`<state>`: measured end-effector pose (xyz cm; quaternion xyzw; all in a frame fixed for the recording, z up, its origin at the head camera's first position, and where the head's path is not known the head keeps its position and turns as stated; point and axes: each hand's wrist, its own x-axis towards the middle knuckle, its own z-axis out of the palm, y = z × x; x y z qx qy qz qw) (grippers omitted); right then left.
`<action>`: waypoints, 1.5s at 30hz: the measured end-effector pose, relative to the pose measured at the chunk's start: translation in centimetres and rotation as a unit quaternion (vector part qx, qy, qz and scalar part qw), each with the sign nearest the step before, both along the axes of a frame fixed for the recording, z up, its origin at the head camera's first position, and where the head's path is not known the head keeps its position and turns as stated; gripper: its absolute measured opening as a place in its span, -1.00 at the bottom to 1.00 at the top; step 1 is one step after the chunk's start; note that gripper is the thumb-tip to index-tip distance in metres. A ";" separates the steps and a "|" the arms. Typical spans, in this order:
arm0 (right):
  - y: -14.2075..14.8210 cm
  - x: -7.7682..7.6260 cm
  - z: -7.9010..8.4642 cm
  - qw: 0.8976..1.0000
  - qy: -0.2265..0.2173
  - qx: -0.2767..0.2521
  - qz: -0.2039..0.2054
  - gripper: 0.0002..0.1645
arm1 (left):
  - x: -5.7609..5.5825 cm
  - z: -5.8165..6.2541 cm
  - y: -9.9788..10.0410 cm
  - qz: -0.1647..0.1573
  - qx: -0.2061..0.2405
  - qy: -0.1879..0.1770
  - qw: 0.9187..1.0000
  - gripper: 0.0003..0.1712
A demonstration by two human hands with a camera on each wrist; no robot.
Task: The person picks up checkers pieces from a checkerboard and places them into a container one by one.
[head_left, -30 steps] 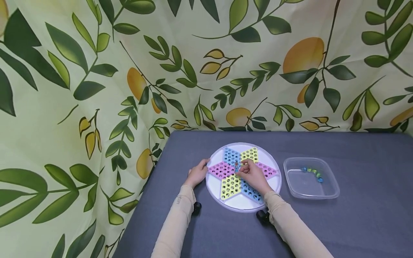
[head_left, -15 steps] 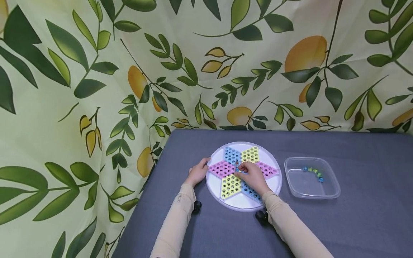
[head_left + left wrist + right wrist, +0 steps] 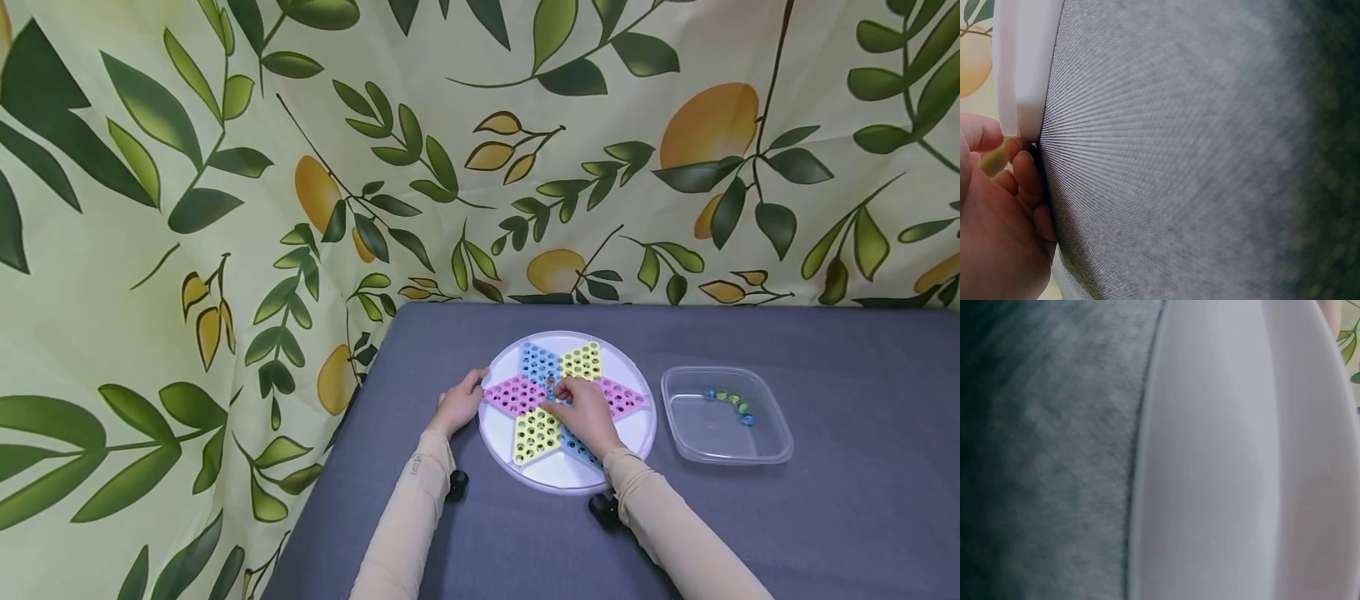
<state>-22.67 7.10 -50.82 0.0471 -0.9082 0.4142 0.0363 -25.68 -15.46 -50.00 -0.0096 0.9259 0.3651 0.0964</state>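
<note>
Round game board sits near the grey table's far edge, narrow gap to plastic tub at right. Left hand pinches board's left rim; right hand bent over centre, fingers curled, can't tell if holding anything.

Beyond the far edge of the grey-blue table and along its left: a pale, creased backdrop printed with green leaves and orange fruit.
</note>
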 end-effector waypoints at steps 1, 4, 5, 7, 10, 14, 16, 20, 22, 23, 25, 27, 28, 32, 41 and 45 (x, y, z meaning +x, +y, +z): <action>0.0 0.0 0.0 1.000 0.000 0.002 -0.002 -0.71 | 0.0 0.0 0.0 -0.002 -0.001 0.002 1.000 -0.54; -0.1 0.1 0.0 1.000 0.006 0.007 -0.005 -0.73 | 0.0 0.0 0.0 -0.005 -0.003 0.007 1.000 -0.54; 0.0 0.1 0.0 1.000 0.009 0.008 -0.006 -0.74 | 0.0 0.0 0.0 -0.004 -0.003 0.008 1.000 -0.54; 0.0 0.1 0.0 1.000 0.015 0.009 -0.006 -0.75 | 0.0 0.1 0.1 -0.003 -0.003 0.008 1.000 -0.54; 0.1 0.3 0.1 1.000 0.021 0.016 -0.007 -0.77 | 0.0 0.1 0.2 0.000 -0.003 0.005 1.000 -0.54; 0.2 0.5 0.1 0.999 0.033 0.021 -0.008 -0.77 | -0.1 0.1 0.3 0.005 -0.002 0.000 1.000 -0.54; 0.2 0.6 0.1 0.999 0.031 0.017 -0.007 -0.75 | -0.1 0.1 0.4 0.008 -0.003 -0.001 1.000 -0.54; 0.4 0.7 0.4 1.000 0.011 -0.001 -0.004 -0.72 | -0.1 0.1 0.5 0.010 -0.004 -0.002 1.000 -0.54; 0.6 0.7 0.5 1.000 0.001 -0.012 0.000 -0.73 | -0.1 0.1 0.5 0.008 -0.004 0.000 1.000 -0.54; 0.7 0.7 0.5 1.000 -0.003 -0.016 0.002 -0.73 | -0.1 0.1 0.5 0.007 -0.004 0.000 1.000 -0.54; 0.9 0.7 0.6 1.000 -0.009 -0.023 0.009 -0.74 | -0.1 0.0 0.5 0.006 -0.004 0.001 1.000 -0.54; 1.0 0.7 0.6 0.999 -0.017 -0.029 0.013 -0.75 | -0.1 -0.2 0.4 0.006 -0.006 0.002 1.000 -0.54; 1.1 0.7 0.7 0.999 -0.022 -0.032 0.013 -0.75 | -0.1 -0.2 0.4 0.006 -0.007 0.002 1.000 -0.54; 1.3 0.8 1.0 0.998 -0.045 -0.042 0.005 -0.74 | 0.0 -0.3 0.2 0.001 -0.009 0.009 1.000 -0.53; 2.3 1.0 1.5 0.995 -0.069 -0.076 0.012 -0.72 | 0.1 -0.2 0.1 0.002 -0.010 0.012 1.000 -0.54; 2.6 1.2 1.4 0.993 -0.069 -0.091 0.014 -0.69 | 0.1 -0.1 0.2 0.005 -0.009 0.007 1.000 -0.54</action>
